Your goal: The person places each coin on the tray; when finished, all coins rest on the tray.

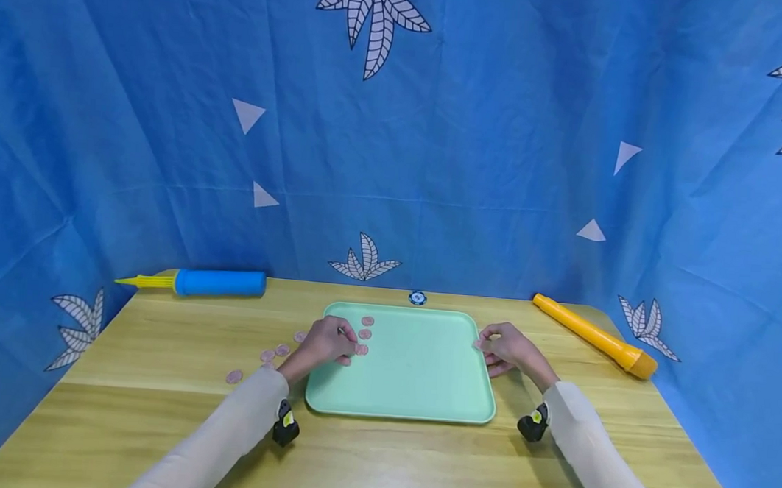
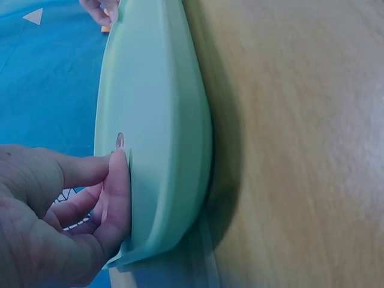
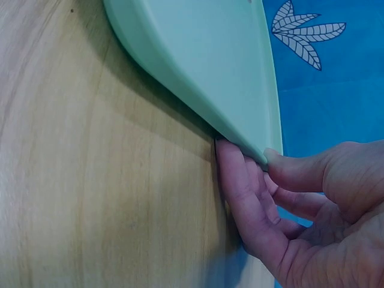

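A mint-green rectangular tray (image 1: 417,371) lies on the wooden table. My left hand (image 1: 324,344) reaches over its left side, thumb and forefinger pinched together at a small copper-coloured coin (image 2: 120,140). Two more coins, one at the back (image 1: 368,321) and one just in front of it (image 1: 365,334), form a short row on the tray with the coin at my fingertips. At the right rim my right hand (image 3: 300,210) grips the tray, thumb on top of the edge and fingers against its outer side and underneath.
Several loose coins (image 1: 268,355) lie on the table left of the tray, partly behind my left arm. A blue and yellow hand pump (image 1: 219,283) is at the back left. An orange microphone-shaped tube (image 1: 595,334) lies to the right. Behind the tray is a poker chip (image 1: 418,298).
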Motion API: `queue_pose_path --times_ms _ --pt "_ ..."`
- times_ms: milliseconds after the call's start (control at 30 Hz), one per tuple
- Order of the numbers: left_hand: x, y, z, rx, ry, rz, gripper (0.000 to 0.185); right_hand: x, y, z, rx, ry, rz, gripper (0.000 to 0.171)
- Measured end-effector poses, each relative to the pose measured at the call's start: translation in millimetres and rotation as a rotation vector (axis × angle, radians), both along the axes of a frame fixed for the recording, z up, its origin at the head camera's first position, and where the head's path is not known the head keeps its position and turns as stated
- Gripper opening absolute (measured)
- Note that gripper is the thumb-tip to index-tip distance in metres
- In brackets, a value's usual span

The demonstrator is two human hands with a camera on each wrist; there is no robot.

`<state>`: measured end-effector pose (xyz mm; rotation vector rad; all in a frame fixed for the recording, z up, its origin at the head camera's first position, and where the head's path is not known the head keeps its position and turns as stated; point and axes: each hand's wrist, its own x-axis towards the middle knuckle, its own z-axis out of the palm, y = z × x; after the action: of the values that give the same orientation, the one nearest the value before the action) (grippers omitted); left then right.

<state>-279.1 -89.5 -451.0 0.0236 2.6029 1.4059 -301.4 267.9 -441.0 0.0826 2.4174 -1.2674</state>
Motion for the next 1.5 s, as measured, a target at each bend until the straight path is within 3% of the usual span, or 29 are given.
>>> queue_pose_path --times_ms 367,600,767,867,967,1133,1500 --pt "-0.3 4.5 0.3 -0.035 0.018 0.033 0.007 -0.3 -0.3 0.1 -0.017 -0.001 -0.003 0.014" --pt "-1.1 -0.1 -3.1 0.039 0.004 0.05 0.005 -0.8 -1.4 0.4 -0.008 0.001 0.002 0.015" --pt "-0.1 -5.5 -2.2 0.113 0.004 0.013 0.007 -1.6 -2.6 1.3 -0.001 -0.008 -0.002 0.016" --pt "-0.4 -9.6 -0.1 0.16 0.046 -0.04 0.009 -0.9 -2.7 1.4 0.003 -0.015 0.003 0.017" --pt "-2.1 -14.7 2.7 0.182 0.132 -0.1 0.01 0.2 -2.9 1.8 0.003 -0.017 -0.003 0.018" --pt "-5.9 -25.1 7.7 0.154 0.252 -0.128 0.006 0.3 -2.0 0.6 0.002 -0.012 -0.012 0.019" --pt "-11.0 -55.1 10.3 0.131 0.228 -0.05 0.012 1.8 -0.3 3.4 -0.001 -0.019 0.011 0.022"
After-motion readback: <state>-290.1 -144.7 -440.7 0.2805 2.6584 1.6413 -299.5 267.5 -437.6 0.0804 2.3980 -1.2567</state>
